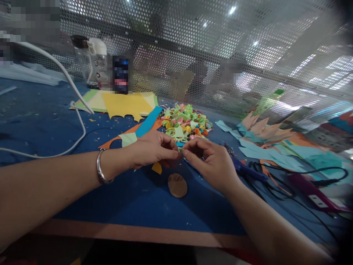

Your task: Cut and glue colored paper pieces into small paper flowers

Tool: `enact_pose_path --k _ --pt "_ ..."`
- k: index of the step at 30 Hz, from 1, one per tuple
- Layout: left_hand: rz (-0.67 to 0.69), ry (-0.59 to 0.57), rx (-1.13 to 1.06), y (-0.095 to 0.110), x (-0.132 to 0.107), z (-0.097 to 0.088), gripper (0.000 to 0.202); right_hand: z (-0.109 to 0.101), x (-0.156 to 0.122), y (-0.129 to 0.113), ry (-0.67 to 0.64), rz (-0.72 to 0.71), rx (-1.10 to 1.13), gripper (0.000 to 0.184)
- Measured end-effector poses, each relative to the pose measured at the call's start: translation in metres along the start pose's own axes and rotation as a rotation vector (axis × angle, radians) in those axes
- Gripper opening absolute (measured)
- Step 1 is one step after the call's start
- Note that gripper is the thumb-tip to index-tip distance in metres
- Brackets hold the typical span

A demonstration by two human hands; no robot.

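Note:
My left hand (156, 149), with a silver bangle at the wrist, and my right hand (211, 162) meet over the middle of the table. Both pinch a small pale green paper piece (179, 149) between thumbs and fingertips; its shape is mostly hidden. Below them a brown oval disc (177, 185) lies flat on the table. A small orange-yellow paper scrap (157, 168) is under my left hand. Just beyond my fingers rises a heap of colourful cut paper pieces (184, 119).
Yellow and green paper sheets (129, 103) lie behind, near a blue paper strip (149, 121). At right are a blue-handled tool (249, 170), black cables, a purple power strip (311, 193) and folded paper (261, 127). Bottles (97, 62) and a phone (120, 75) stand against the perforated screen.

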State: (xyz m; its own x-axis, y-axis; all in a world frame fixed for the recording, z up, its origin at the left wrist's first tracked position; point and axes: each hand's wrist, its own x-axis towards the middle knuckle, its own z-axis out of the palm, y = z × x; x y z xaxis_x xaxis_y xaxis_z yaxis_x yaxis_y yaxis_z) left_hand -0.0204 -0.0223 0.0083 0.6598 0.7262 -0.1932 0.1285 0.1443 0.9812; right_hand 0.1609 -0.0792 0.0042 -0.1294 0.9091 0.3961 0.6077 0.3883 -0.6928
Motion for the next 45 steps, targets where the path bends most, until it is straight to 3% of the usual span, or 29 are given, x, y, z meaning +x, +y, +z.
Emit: enact_pose_path --k 12,21,28,34,42,45 --pt "0.029 0.017 0.019 0.003 -0.002 0.000 0.012 0.000 -0.001 0.001 0.000 0.011 0.001 0.008" --pt "0.085 0.035 0.175 0.008 -0.005 -0.006 0.009 -0.001 0.000 0.000 -0.005 0.025 -0.002 0.009" --pt "0.162 0.017 0.699 0.021 -0.007 -0.028 0.019 0.001 0.002 0.004 -0.175 0.041 -0.110 0.008" --pt "0.166 -0.072 0.999 0.030 -0.019 -0.028 0.019 0.002 0.003 0.009 -0.312 0.049 -0.205 0.009" --pt "0.170 -0.147 1.014 0.025 -0.020 -0.026 0.005 -0.001 0.003 0.010 -0.283 0.040 -0.237 0.013" --pt "0.251 -0.069 0.923 0.024 -0.016 -0.026 0.005 -0.002 0.002 0.009 -0.220 0.027 -0.218 0.012"
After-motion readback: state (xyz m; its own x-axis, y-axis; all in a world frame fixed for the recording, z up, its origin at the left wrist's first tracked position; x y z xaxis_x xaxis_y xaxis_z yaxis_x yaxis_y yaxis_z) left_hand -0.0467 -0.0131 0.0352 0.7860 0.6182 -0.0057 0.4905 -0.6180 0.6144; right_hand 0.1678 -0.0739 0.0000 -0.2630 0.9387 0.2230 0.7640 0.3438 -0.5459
